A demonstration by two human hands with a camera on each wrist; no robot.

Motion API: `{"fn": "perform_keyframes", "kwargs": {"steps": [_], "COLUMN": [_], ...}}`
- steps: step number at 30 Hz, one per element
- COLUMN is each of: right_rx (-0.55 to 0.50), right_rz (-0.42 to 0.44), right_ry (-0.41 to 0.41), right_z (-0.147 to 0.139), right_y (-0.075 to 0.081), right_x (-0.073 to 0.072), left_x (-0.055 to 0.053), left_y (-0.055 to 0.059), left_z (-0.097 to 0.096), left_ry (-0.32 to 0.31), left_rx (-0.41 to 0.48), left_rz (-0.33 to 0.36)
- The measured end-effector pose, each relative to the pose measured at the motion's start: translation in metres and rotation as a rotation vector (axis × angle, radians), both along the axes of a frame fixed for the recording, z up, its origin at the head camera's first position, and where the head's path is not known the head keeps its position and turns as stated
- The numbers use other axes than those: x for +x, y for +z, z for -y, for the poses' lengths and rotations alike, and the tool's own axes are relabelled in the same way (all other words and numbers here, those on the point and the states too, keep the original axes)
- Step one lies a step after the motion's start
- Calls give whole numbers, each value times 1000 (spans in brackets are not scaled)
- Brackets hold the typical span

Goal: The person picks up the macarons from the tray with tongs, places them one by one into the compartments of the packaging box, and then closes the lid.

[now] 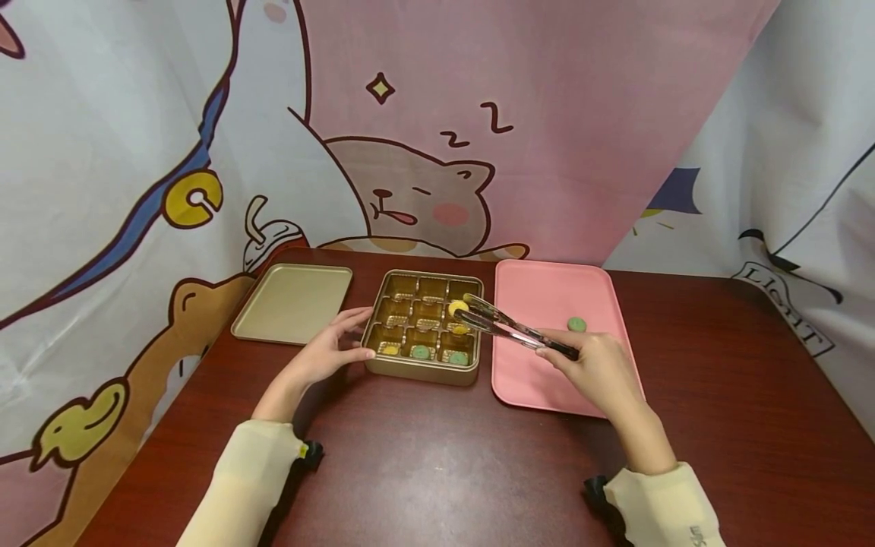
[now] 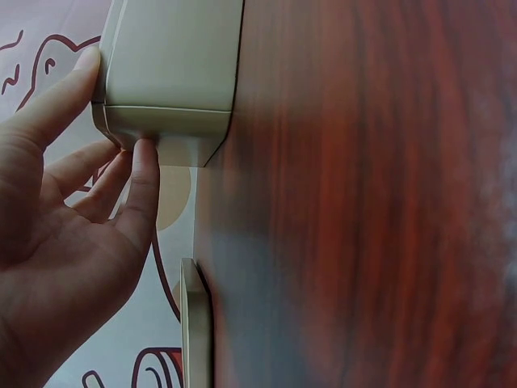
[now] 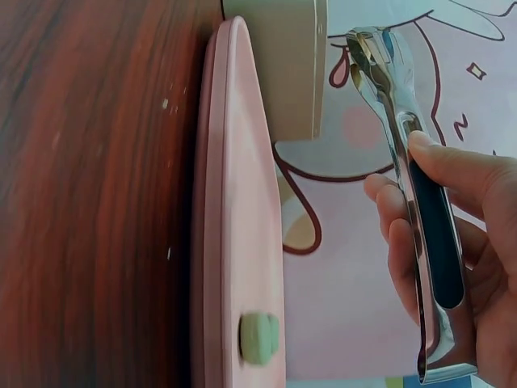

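Note:
A gold tin box [image 1: 424, 371] with a divided insert stands in the middle of the table. Its front row holds a yellow piece [image 1: 390, 350] at left and round green pieces, one [image 1: 420, 352] in the middle and one [image 1: 459, 358] at right. My left hand [image 1: 328, 355] rests against the box's front left corner, thumb at the rim, fingers along the left wall. In my right hand [image 1: 601, 372] are metal tongs [image 3: 432, 218] with dark grips, gripped between thumb and fingers. At their tips a round yellow piece [image 1: 458, 308] hangs over the middle-row right compartment, where more yellow shows below.
To the right of the box lies a pink tray [image 1: 533, 380], with one green piece [image 1: 576, 324] on it. A flat gold lid [image 1: 294, 300] lies at the left. Behind the table [image 1: 410, 471] hangs a cartoon-printed cloth [image 1: 581, 114].

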State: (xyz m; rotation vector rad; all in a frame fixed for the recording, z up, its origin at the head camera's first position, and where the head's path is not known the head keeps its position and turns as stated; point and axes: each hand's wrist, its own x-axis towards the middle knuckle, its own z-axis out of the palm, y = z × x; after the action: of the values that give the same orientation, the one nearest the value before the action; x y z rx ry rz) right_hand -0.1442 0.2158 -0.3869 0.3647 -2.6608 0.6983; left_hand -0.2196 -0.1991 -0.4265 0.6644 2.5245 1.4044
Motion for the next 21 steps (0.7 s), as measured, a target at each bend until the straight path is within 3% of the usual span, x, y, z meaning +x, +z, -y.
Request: {"fn": "perform_keyframes", "kwargs": {"steps": [8, 21], "right_rx": [-11, -31], "right_rz": [33, 5], "right_ry": [-8, -2], "right_z": [18, 30], "right_y": [-1, -2], "right_x": [-9, -16], "left_x": [1, 1], "left_y": [0, 2], "left_z": [0, -1], "left_ry": [7, -5], "left_rx": [11, 17], "left_rz": [8, -5]}}
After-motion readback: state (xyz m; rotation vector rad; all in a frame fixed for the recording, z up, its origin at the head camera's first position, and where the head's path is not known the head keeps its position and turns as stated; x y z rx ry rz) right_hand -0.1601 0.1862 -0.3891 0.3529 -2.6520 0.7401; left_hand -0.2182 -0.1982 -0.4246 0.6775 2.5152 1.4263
